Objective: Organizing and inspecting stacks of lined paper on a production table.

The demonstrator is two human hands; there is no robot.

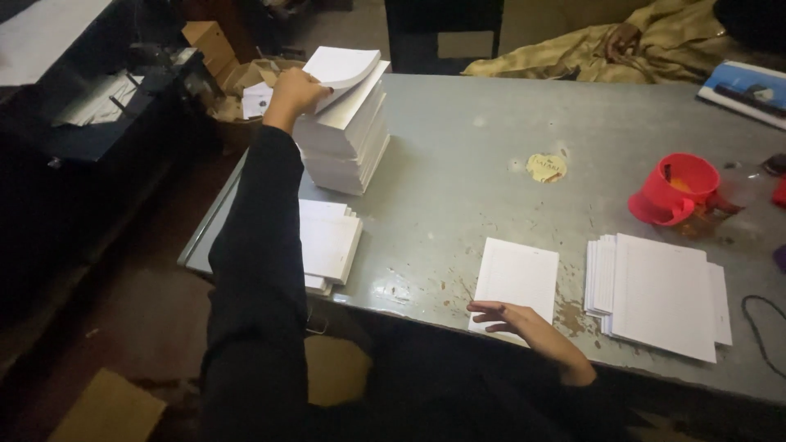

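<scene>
Two hands at work over a grey, scuffed table. Left hand far out at arm's length in a black sleeve, fingers pinched narrow on the curled top sheets of a tall stack of white paper near the table's far left corner; sheets lifted and bent upward at that edge. Right hand low at the near edge, fingers loosely spread and flat, resting on the near end of a single white sheet; holding nothing, only touching.

Just right of that sheet, a fanned pile of white sheets, apart from the hand. Left, near the table edge and partly under the sleeve, a short stack of white booklets. Beyond the fanned pile, a red plastic mug with its lid tipped. Mid-table, a small yellowish round label. Far right corner, a blue-and-white booklet. At the far edge, a second person's hand amid tan cloth. On the floor at left, cardboard boxes with paper scraps.
</scene>
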